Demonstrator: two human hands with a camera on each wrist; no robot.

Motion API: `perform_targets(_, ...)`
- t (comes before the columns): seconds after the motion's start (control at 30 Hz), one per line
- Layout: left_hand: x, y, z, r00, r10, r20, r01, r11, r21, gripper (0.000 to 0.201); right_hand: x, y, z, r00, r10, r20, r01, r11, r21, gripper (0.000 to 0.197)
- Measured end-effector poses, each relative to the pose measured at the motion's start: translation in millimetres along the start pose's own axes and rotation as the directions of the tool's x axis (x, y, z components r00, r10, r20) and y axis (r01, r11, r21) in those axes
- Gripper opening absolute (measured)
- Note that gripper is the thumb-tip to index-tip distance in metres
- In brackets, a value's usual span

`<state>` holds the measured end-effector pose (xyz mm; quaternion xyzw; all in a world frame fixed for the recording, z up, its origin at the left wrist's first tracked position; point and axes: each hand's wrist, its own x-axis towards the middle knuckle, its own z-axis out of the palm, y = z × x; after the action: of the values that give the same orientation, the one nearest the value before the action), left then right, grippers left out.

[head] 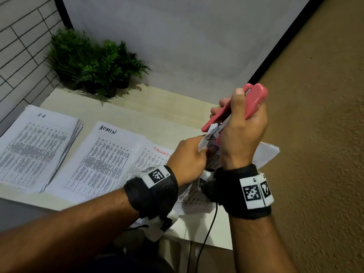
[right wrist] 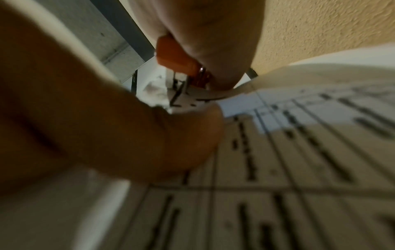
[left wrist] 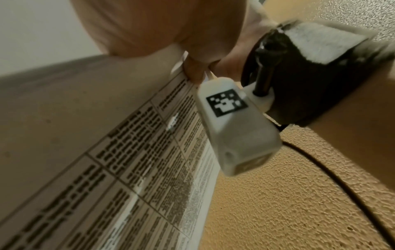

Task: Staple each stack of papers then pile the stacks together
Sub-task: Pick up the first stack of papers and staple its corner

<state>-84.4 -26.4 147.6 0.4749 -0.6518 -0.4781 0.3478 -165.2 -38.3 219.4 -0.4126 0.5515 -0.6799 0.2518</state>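
My right hand [head: 241, 123] grips a pink stapler [head: 236, 107] held up above the table's right end, its nose pointing down-left onto the curled corner of a paper stack [head: 267, 152]. My left hand [head: 189, 154] pinches that raised corner [head: 205, 141] right at the stapler's mouth. In the right wrist view the stapler [right wrist: 173, 54] shows orange above the bent paper corner [right wrist: 192, 98]. On the table lie a stack headed "H.R" [head: 37, 144], one headed "ADMIN" [head: 102, 158] and one headed "SECURITY" [head: 151, 160]. The printed sheet [left wrist: 138, 160] fills the left wrist view.
Potted ferns [head: 94, 64] stand at the table's far left corner against a tiled wall. A white backdrop [head: 187, 36] rises behind the table [head: 157, 109]. A textured tan floor [head: 315, 115] lies to the right of the table's edge. A black cable [head: 208, 233] hangs below my wrists.
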Motion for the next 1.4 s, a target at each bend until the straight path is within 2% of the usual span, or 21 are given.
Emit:
perform_targets(0.13, -0.8, -0.8, -0.1, 0.999, -0.029, -0.019, 0.029, 0.999, 0.013, 0.039, 0.6, 0.2, 2.5, 1.000, -0.017, -0.004, 0.017, 0.998, -0.057, 0.015)
perform_targets(0.33, -2.6, -0.5, 1.0, 0.999, -0.041, -0.031, 0.042, 0.998, 0.041, 0.033, 0.6, -0.3, 5.3, 0.999, -0.004, -0.036, 0.003, 1.000, -0.029, 0.015)
perform_targets(0.5, -4.5, 0.8, 1.7, 0.999, -0.023, -0.032, 0.025, 0.998, 0.061, 0.045, 1.4, -0.6, 4.8, 0.997, -0.002, -0.072, 0.000, 1.000, -0.022, 0.020)
perform_targets(0.67, -7.8, 4.6, 4.1, 1.000, 0.017, 0.011, -0.018, 0.999, 0.046, 0.059, 0.9, 2.3, 1.0, 0.993, -0.070, -0.100, 0.064, 0.996, -0.065, 0.022)
perform_targets(0.8, -7.7, 1.3, 9.6, 0.999, 0.031, 0.010, -0.032, 0.998, 0.061, 0.035, 0.8, 5.9, -2.3, 0.990, -0.071, -0.125, 0.072, 0.997, 0.006, 0.025)
perform_targets(0.83, -6.3, -0.7, 11.2, 1.000, 0.013, 0.006, -0.014, 0.998, 0.059, 0.037, 1.2, 7.2, -4.1, 0.991, -0.050, -0.121, 0.055, 0.997, 0.044, 0.024)
perform_targets(0.9, -2.1, -4.4, 13.1, 1.000, -0.012, 0.008, 0.012, 0.999, 0.044, 0.037, 2.2, 9.3, -9.2, 0.997, -0.018, -0.071, 0.025, 0.995, 0.101, 0.020)
perform_targets(1.0, 1.6, -11.9, 15.5, 0.999, -0.047, 0.016, 0.047, 0.999, 0.020, 0.015, 1.8, 14.2, -26.9, 0.999, -0.033, -0.024, 0.035, 0.996, 0.083, 0.016)
perform_targets(1.1, -1.4, -20.9, 18.9, 0.995, -0.098, 0.037, 0.096, 0.995, 0.036, 0.018, 1.4, 23.2, -54.3, 0.986, -0.051, -0.161, 0.059, 0.997, 0.043, 0.026)
perform_targets(1.17, -4.0, -27.9, 21.8, 0.988, -0.149, 0.030, 0.149, 0.989, 0.000, 0.022, 4.2, 38.4, -79.5, 0.956, -0.007, -0.294, 0.017, 0.999, 0.032, 0.027)
perform_targets(1.23, -5.4, -33.5, 24.1, 0.980, -0.198, 0.005, 0.198, 0.979, -0.058, 0.025, 4.0, 61.4, -106.6, 0.933, 0.080, -0.351, -0.092, 0.996, -0.016, 0.027)
perform_targets(1.27, -5.1, -36.4, 25.3, 0.974, -0.226, -0.012, 0.224, 0.970, -0.099, 0.026, 1.6, 75.0, -119.4, 0.928, 0.121, -0.352, -0.169, 0.980, -0.109, 0.027)
perform_targets(1.33, -2.4, -43.4, 28.7, 0.960, -0.275, -0.045, 0.264, 0.950, -0.166, 0.027, -7.9, 104.3, -142.4, 0.913, 0.231, -0.336, -0.340, 0.887, -0.313, 0.023)
perform_targets(1.4, 2.7, -52.3, 32.0, 0.945, -0.321, -0.067, 0.299, 0.926, -0.231, 0.027, -20.5, 135.3, -161.1, 0.897, 0.346, -0.277, -0.435, 0.802, -0.409, 0.021)
